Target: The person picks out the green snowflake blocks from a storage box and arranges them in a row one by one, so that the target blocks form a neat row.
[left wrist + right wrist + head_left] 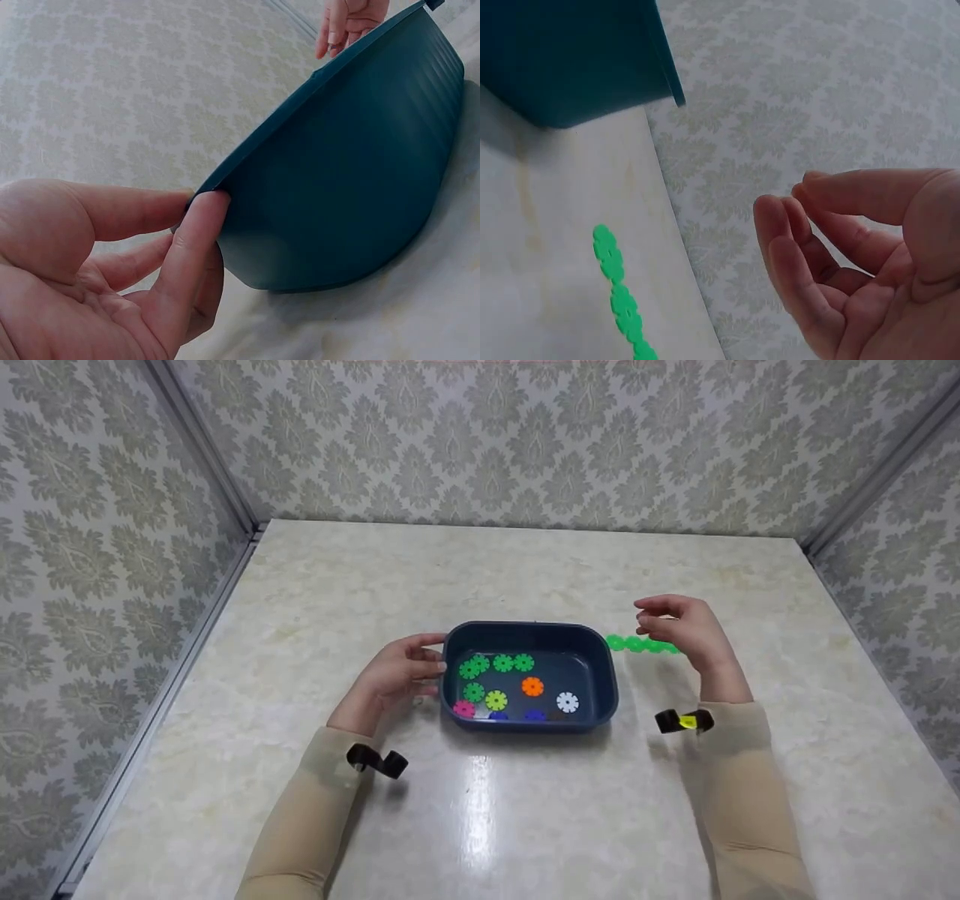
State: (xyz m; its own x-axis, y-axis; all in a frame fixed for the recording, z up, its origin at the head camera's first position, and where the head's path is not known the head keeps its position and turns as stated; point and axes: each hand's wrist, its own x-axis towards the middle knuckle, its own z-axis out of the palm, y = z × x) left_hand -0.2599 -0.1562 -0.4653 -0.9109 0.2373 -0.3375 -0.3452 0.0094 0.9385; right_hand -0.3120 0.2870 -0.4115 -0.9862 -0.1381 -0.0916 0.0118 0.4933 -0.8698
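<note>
A dark blue basin [529,726] stands mid-table with snowflake-shaped plastic discs in several colours inside, among them an orange disc [532,686] and a white disc [568,703]. At its left end, my left hand [401,671] pinches the rim; the left wrist view shows fingertips on the basin wall [337,172]. To the right of the basin lies a chain of joined green discs [637,644], seen also as a green strip [626,307] in the right wrist view. Above that chain hovers my right hand [686,634], fingers loosely bent, nothing between them.
The pale marbled table [360,577] reaches back to a patterned wall [495,442]. Metal framing [202,442] runs along the left side. Black bands with small devices [379,761] sit on both wrists.
</note>
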